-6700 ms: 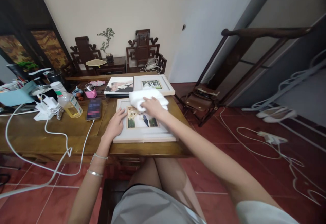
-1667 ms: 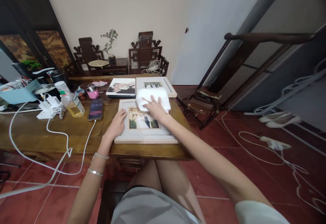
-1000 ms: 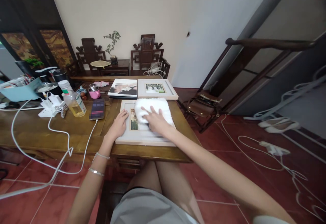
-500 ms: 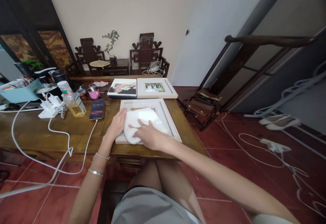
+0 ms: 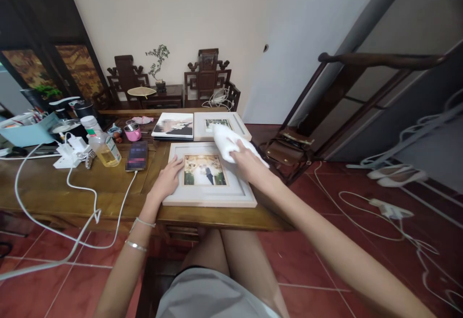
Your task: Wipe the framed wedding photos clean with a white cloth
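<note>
A light wooden picture frame (image 5: 237,191) lies flat near the table's front edge, its small printed picture of a couple uncovered. My left hand (image 5: 169,178) rests on the frame's left side with fingers stretched out, the tips on the pale border. Over the frame's upper right part, my right hand (image 5: 249,163) grips a bunched white cloth (image 5: 224,140). The cloth hides the frame's far right corner and part of a second picture frame (image 5: 238,119) behind it. Whether the cloth touches either frame I cannot tell.
Left of the second frame lies a photo album (image 5: 173,124). A phone (image 5: 137,156) on a cable, a bottle of yellow liquid (image 5: 103,146), a pink cup (image 5: 132,132) and a white plug adapter (image 5: 72,151) stand farther left. A dark wooden chair (image 5: 289,146) stands right.
My right hand has lifted the cloth off the picture and carried it away to the upper right, where it is now bunched. My left hand stays on the frame's left side.
</note>
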`<action>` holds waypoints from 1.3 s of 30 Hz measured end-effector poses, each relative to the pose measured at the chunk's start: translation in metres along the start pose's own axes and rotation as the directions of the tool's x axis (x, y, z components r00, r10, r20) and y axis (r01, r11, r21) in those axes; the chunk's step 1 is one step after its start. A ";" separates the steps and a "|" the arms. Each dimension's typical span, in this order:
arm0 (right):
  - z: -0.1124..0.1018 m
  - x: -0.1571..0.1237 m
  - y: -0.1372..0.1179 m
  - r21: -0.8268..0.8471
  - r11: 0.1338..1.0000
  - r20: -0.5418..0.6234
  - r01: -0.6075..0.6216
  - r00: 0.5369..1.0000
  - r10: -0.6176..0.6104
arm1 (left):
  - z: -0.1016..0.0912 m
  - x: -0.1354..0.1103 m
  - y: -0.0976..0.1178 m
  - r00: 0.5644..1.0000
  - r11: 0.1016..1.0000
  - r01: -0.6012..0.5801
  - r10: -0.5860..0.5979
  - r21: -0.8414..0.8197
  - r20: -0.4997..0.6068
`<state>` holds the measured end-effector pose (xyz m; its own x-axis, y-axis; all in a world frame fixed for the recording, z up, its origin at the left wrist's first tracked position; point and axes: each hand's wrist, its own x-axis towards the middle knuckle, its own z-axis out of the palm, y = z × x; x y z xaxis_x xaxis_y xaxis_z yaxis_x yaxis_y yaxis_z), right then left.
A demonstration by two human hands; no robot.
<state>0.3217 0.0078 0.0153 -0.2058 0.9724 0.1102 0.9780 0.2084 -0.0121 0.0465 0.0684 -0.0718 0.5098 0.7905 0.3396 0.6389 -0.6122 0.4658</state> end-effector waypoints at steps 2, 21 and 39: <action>0.009 0.030 -0.006 -0.023 0.996 -0.058 0.085 0.995 -0.086 | 0.001 0.001 -0.002 1.000 1.000 -0.001 0.000 -0.012 -0.020; 0.016 0.029 0.016 -0.101 0.994 0.178 0.037 0.984 -0.019 | -0.008 0.010 -0.012 0.992 0.994 -0.091 0.086 -0.057 -0.089; 0.024 0.046 0.005 -0.185 0.983 -0.071 0.004 0.997 -0.018 | -0.003 0.008 -0.016 0.990 0.997 -0.071 0.070 -0.010 -0.125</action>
<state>0.3157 0.0563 -0.0039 -0.2202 0.9585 0.1810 0.9666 0.1895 0.1724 0.0391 0.0843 -0.0743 0.4768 0.7423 0.4709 0.5953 -0.6668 0.4484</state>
